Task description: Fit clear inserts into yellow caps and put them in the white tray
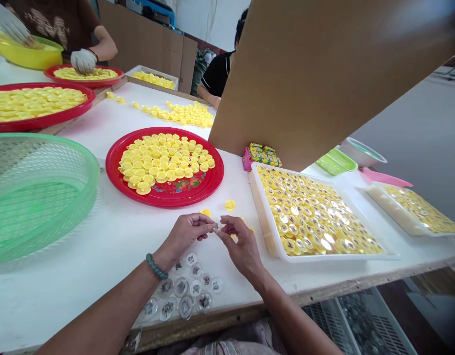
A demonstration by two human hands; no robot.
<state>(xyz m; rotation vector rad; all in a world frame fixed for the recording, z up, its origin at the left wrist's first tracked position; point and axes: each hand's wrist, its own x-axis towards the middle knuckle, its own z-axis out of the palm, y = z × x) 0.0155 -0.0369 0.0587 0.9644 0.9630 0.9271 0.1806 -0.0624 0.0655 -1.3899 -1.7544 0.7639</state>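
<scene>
My left hand (190,230) is closed in a pinch above the white table, its thumb and forefinger meeting on something small and dark that I cannot make out. Facing it, my right hand (241,246) curls its thumb and forefinger in to the same spot; what lies between them is too small to name. Below the hands lie several clear round discs with small dark pictures (181,286). A few yellow round pieces (229,205) are scattered just beyond my fingers, some partly hidden by the right hand. A green beaded bracelet circles my left wrist.
A red tray (164,198) of yellow pieces lies ahead, a green basket (46,217) at left. To the right stands a white tray (266,224) of pictured yellow pieces. A cardboard panel (286,84) leans behind small boxes. A co-worker's gloved hand (84,61) touches another tray.
</scene>
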